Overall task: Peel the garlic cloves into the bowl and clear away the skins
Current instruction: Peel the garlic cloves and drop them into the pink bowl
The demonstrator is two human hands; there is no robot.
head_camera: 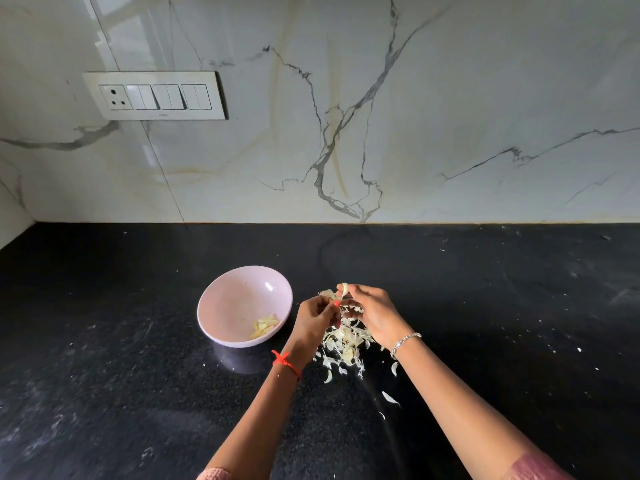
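Pink sleeve cuffs [530, 467] are seen at the bottom edge, and both forearms are extended forward over the black speckled desk [104, 393]. Loose skin flakes [389, 397] are scattered on the desk between the forearms. A red thread [285, 362] is worn on the left wrist and a silver bracelet [405, 342] on the right.

Farther on, a heap of garlic skins [344, 344] is piled directly beneath the hands, presumably so that the peelings drop in one place and can be gathered in a single sweep later. The left hand [313, 318] and the right hand [374, 315] are held close together just above the heap. A garlic clove [344, 289] is pinched in the grip of the right hand, fingertips closed on it, while a strip of skin [327, 293] appears to be nipped by the left grip and drawn away; the left contact is partly hidden, so this is a judgement.

Just left of the hands, a pink bowl [221, 299] is set within easy reach, apart from the heap, so that peeled cloves [265, 326] are kept separate from waste; a small number lie in it already. Peeling is judged to be under way, with clearing not yet begun.

Behind, a marble backsplash [450, 116] carries a switch panel [154, 95].
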